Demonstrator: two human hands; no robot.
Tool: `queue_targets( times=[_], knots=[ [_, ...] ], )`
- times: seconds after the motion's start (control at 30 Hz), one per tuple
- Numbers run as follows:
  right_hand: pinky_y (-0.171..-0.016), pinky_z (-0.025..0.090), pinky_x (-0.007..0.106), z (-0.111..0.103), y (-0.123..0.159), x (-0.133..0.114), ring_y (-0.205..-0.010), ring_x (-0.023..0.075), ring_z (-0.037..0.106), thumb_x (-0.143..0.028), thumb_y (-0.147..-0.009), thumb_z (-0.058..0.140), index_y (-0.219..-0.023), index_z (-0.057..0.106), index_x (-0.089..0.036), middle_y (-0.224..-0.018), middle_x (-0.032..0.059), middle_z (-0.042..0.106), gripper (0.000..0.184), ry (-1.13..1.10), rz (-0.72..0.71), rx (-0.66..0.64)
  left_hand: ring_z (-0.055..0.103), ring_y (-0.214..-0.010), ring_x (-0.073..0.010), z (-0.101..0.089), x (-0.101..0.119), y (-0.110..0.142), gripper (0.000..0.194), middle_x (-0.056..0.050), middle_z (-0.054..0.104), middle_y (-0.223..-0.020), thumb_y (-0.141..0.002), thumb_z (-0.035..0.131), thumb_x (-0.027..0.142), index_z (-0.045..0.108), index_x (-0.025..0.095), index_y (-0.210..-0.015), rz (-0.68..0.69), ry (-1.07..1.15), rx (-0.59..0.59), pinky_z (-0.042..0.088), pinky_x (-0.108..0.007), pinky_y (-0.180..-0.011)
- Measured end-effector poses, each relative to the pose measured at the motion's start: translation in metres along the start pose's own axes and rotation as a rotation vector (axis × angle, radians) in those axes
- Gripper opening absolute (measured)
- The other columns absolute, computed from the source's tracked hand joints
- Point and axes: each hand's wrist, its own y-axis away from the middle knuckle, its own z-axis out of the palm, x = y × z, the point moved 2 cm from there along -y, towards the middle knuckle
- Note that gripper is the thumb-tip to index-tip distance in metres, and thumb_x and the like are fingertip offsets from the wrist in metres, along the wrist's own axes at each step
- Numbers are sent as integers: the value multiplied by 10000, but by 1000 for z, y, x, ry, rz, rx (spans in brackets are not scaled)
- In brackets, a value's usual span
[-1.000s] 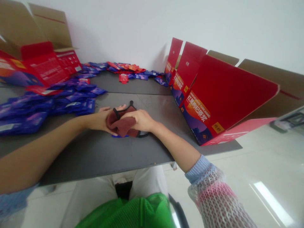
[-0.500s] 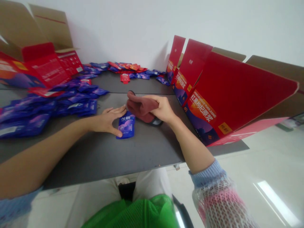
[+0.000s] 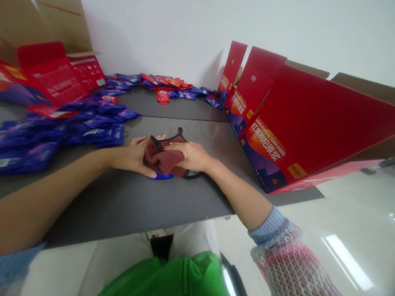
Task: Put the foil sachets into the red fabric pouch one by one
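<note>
My right hand [image 3: 194, 157] is closed on a bunched brown cloth [image 3: 168, 160] with dark edging and a small black loop. The cloth lies over a blue-purple pouch [image 3: 160, 176] on the grey table, so only the pouch's lower edge shows. At the pouch's left side rests my left hand [image 3: 132, 158], its thumb spread from the fingers and touching the lower left corner. Part of the left fingers is hidden behind the cloth.
Blue and red pouches [image 3: 89, 119] lie heaped at the left, and another row [image 3: 169, 84] runs along the wall. Open red cartons [image 3: 277, 135] stand at the right. One more open carton [image 3: 55, 78] is at the back left. The table's front edge [image 3: 185, 224] is near my lap.
My right hand has moved left and down with the cloth, which now covers most of the pouch. The left hand has stayed beside the pouch. The view has shifted slightly.
</note>
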Motion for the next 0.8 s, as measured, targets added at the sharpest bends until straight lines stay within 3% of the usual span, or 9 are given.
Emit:
queue_targets(
  times=[0.13, 0.3, 0.37, 0.53, 0.67, 0.8],
  knots=[
    [-971, 485, 324, -4, -3, 19, -1242, 237, 636, -271, -891, 592, -1263, 674, -298, -1326, -2, 694, 383, 44, 128, 75, 153, -1533, -442, -2, 6, -2, 1098, -134, 284, -1668, -698, 637, 800, 303, 288, -1611, -18, -20, -46, 44, -604, -1208],
    [-1065, 437, 305, -9, 4, 35, -1309, 182, 585, -150, -862, 561, -1362, 608, -252, -1409, 2, 640, 513, -34, 78, 189, 33, -1557, -406, -5, 9, 3, 1138, -212, 54, -1695, -801, 537, 783, 106, 155, -1646, -46, -42, -97, 13, -583, -1212],
    [-1055, 441, 309, -15, 9, 28, -1291, 184, 598, -144, -850, 559, -1347, 616, -269, -1386, -16, 655, 516, -48, 36, 194, 27, -1557, -398, -7, 9, 7, 1099, -227, 8, -1689, -856, 505, 744, 76, 103, -1639, -39, -29, -132, 4, -577, -1215],
    [-998, 455, 295, -27, 18, -11, -1250, 193, 624, -207, -872, 572, -1315, 639, -304, -1352, -27, 674, 458, -44, -87, 114, 98, -1553, -369, -5, 0, 10, 1042, -198, 107, -1695, -862, 560, 693, 196, 69, -1613, 13, 2, -90, 14, -487, -1241],
    [-926, 482, 276, -19, 20, -33, -1212, 201, 648, -251, -847, 624, -1299, 654, -320, -1313, -17, 696, 459, -8, -161, -55, 132, -1553, -360, 1, -7, 7, 1120, -234, 131, -1682, -812, 552, 733, 192, 21, -1600, 9, 17, -31, 70, -454, -1243],
    [-943, 495, 307, -10, 16, -32, -1218, 214, 648, -315, -851, 630, -1364, 605, -332, -1334, -20, 685, 514, 5, -152, -70, 150, -1552, -355, 2, -6, 8, 1075, -210, 165, -1682, -811, 512, 753, 240, 81, -1604, -12, 10, -22, 71, -499, -1234]
  ],
)
